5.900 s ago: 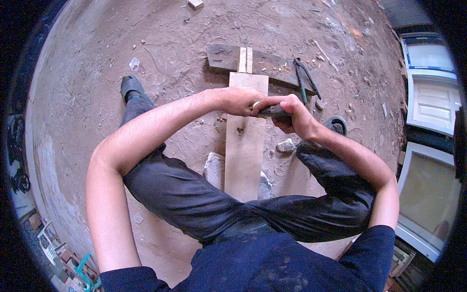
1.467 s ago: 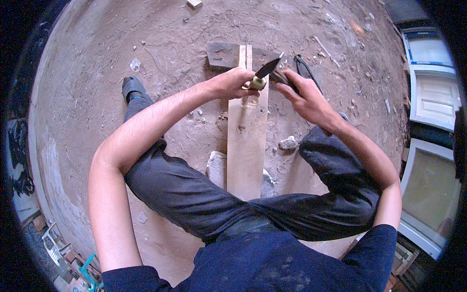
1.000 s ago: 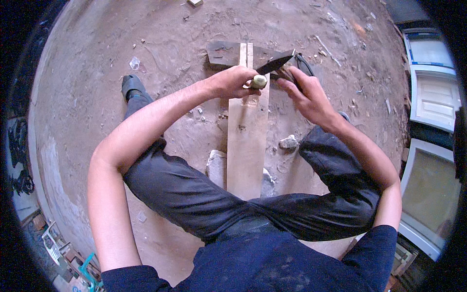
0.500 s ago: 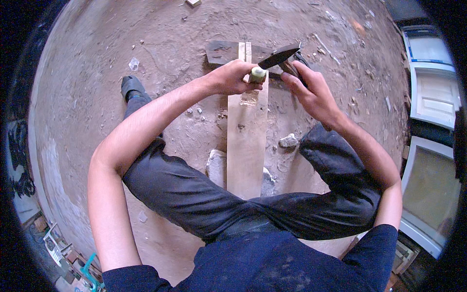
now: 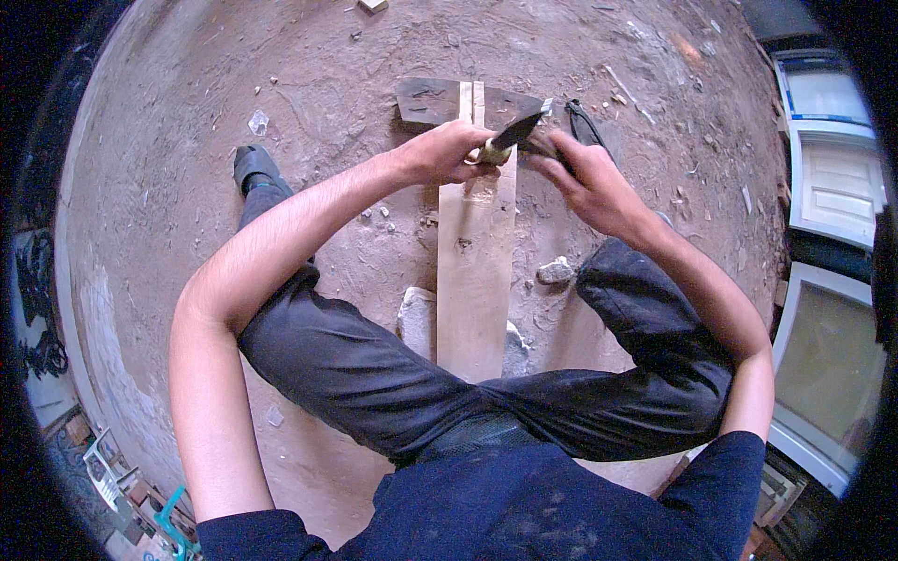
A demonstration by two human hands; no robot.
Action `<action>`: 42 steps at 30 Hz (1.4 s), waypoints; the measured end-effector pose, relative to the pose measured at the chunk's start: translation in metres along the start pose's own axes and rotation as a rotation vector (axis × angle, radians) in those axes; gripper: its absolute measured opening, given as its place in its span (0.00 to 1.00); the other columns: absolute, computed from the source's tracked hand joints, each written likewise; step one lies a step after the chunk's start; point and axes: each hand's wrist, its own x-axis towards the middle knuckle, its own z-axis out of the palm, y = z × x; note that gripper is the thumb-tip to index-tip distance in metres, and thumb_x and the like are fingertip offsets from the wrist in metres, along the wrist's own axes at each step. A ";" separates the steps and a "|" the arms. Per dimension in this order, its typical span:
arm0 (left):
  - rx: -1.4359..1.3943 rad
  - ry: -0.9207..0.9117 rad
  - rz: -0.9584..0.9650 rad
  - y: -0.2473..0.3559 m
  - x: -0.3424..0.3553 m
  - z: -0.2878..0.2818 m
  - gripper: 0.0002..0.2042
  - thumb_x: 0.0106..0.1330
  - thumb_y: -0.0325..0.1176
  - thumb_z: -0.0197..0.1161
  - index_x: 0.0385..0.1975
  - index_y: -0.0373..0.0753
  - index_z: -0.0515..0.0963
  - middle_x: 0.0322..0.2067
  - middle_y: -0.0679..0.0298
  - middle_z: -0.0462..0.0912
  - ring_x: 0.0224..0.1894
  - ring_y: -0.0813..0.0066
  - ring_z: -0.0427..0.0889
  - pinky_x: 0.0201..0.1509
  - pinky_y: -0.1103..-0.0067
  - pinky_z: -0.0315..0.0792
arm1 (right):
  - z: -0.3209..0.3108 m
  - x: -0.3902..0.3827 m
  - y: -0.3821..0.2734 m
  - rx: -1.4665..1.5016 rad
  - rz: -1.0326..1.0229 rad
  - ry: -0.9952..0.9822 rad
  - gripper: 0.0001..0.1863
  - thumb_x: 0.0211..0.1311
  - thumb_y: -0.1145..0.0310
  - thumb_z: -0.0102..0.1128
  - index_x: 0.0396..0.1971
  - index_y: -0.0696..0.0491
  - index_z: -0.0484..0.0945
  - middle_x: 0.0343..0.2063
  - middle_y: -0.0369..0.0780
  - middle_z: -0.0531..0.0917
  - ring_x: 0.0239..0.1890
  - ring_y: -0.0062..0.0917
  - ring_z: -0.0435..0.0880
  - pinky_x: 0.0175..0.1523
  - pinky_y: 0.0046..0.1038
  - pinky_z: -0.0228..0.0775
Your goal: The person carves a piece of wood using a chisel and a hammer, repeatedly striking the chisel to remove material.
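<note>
My left hand (image 5: pixel 454 152) is closed round the pale handle of a chisel (image 5: pixel 487 152), whose blade is hidden below the fist. In my right hand (image 5: pixel 599 187) is a hammer (image 5: pixel 522 127), gripped by its handle. The dark hammer head meets or nearly meets the chisel's butt end; I cannot tell whether they touch. Beneath both hands a pale wooden board (image 5: pixel 474 271) runs lengthwise between my legs, with a rough cut patch near its far part. Its far end lies over a dark plank (image 5: pixel 426 103) set crosswise on the ground.
Stones (image 5: pixel 555 271) and wood chips lie on the dirt floor (image 5: pixel 337 103) around the board. A dark strap (image 5: pixel 582 122) rests by the plank. White framed panels (image 5: pixel 832 187) line the right side, and a teal clamp-like tool (image 5: pixel 171 524) is at lower left.
The hammer head has swung down and left onto or close to the chisel handle, and my right hand has shifted slightly with it. My left hand has stayed almost still.
</note>
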 end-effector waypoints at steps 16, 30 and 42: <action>0.104 -0.091 -0.060 0.011 0.000 -0.002 0.13 0.60 0.33 0.69 0.41 0.36 0.76 0.35 0.54 0.83 0.39 0.55 0.84 0.43 0.67 0.77 | 0.006 -0.003 0.001 0.125 0.005 0.100 0.15 0.71 0.60 0.53 0.43 0.59 0.71 0.23 0.54 0.77 0.25 0.48 0.77 0.32 0.41 0.67; 0.092 -0.090 -0.056 0.001 0.002 -0.002 0.13 0.59 0.32 0.69 0.40 0.37 0.76 0.35 0.56 0.82 0.38 0.56 0.83 0.42 0.68 0.77 | -0.001 -0.002 -0.005 0.085 -0.096 0.113 0.14 0.70 0.61 0.54 0.41 0.58 0.71 0.24 0.51 0.78 0.27 0.44 0.80 0.35 0.40 0.69; 0.106 -0.051 -0.016 -0.003 0.000 0.001 0.14 0.59 0.37 0.70 0.41 0.40 0.76 0.35 0.55 0.81 0.39 0.55 0.83 0.42 0.66 0.76 | 0.005 -0.001 0.006 -0.071 -0.107 0.028 0.14 0.69 0.60 0.54 0.42 0.56 0.72 0.22 0.51 0.77 0.24 0.47 0.78 0.31 0.41 0.67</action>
